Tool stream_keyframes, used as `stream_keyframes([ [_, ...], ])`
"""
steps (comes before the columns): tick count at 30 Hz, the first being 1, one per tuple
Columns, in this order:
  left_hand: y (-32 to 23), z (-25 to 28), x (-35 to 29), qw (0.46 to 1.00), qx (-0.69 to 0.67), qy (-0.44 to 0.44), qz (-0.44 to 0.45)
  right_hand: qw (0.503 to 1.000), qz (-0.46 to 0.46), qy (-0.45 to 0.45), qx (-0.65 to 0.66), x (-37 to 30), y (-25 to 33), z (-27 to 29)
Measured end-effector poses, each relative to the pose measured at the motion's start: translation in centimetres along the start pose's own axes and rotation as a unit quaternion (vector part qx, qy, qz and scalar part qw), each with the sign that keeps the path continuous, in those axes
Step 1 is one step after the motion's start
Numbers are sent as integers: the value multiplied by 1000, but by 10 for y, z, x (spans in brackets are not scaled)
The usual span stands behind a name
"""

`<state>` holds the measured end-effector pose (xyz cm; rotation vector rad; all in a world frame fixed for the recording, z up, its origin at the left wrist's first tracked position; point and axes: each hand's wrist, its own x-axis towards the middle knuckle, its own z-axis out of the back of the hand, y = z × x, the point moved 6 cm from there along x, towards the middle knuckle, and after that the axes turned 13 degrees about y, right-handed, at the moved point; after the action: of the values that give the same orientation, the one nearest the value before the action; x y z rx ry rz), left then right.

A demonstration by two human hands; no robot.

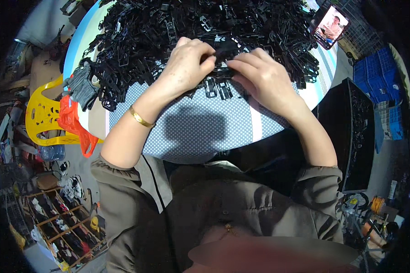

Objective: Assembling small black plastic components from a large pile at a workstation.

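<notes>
A large heap of small black plastic parts [136,32], clip-like with open frames, covers the far side of the table. At the heap's near edge my left hand [189,63] has its fingers curled and its thumb bent in against a black plastic part [221,69]. My right hand [263,76] pinches toward the same spot from the other side, fingertips at that part. The heap's dark colour partly hides what lies between the fingers. Just nearer than my hands, two loose black parts [217,88] lie side by side on the patterned tablecloth [196,132].
A grey cloth [83,86] and a red plastic bag [72,120] hang at the table's left edge, beside a yellow chair [41,109]. At far right stands a phone [331,27] with a lit screen. A black bin [348,136] and blue crates [378,77] are to the right.
</notes>
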<state>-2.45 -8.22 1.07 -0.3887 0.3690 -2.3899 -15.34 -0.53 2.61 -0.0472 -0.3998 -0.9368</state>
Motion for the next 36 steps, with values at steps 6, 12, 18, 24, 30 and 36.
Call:
stream_keyframes([
  [6, 36, 18, 4, 951, -290, -47, 96, 999, 23, 10, 33, 3, -1, -7],
  [12, 26, 10, 2, 797, -594, 8, 113, 997, -18, 43, 67, 0, -14, -3],
  [18, 19, 11, 1, 747, -662, -2, 61, 997, 72, -1, 40, 5, 5, -7],
  [24, 11, 16, -5, 806, -585, -24, 86, 997, 72, 21, 15, 4, -2, -4],
  [30, 4, 23, -10, 838, -539, -15, 87, 992, 38, 76, 95, 3, 3, -12],
  [36, 0, 10, -4, 805, -589, 7, 70, 995, -20, 61, 72, 1, 0, -6],
])
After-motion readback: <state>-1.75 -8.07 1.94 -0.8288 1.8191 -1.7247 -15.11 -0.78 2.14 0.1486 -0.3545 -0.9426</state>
